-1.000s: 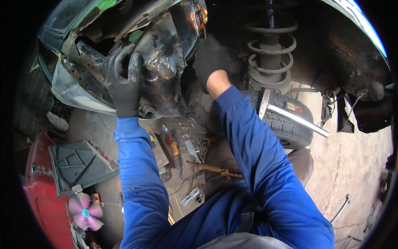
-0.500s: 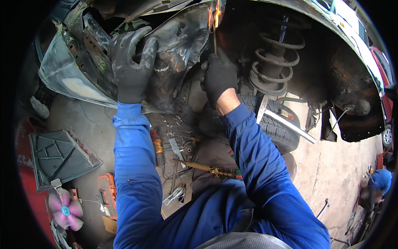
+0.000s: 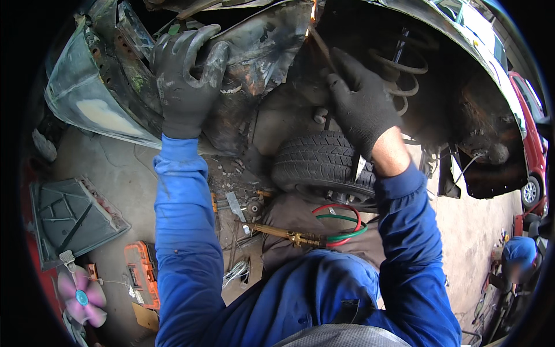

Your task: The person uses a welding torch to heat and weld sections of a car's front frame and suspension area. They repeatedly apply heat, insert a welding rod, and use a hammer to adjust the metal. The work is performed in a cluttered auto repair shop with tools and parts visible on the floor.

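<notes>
Head view, looking down the person's blue sleeves into a car's wheel arch: the left hand (image 3: 185, 87), in a dark glove, pressed against a torn, rusty metal panel (image 3: 260, 52), its fingers (image 3: 199, 49) curled and clamped over the panel's upper edge. To the right of that panel, the gloved right hand (image 3: 361, 107) was closed around a thin rod (image 3: 319, 40) whose tip met a small orange glow (image 3: 314, 8) at the panel's top right corner. Right of the panel stood a coil spring (image 3: 404, 69); below it lay a tyre (image 3: 324, 165). Further below the panel, on the floor, lay a brass torch (image 3: 283, 234) with red and green hoses (image 3: 341, 222). The step in hand appeared to be joining the panel at its corner; the next move would likely call for a steady brace while the rod tracks the seam.
</notes>
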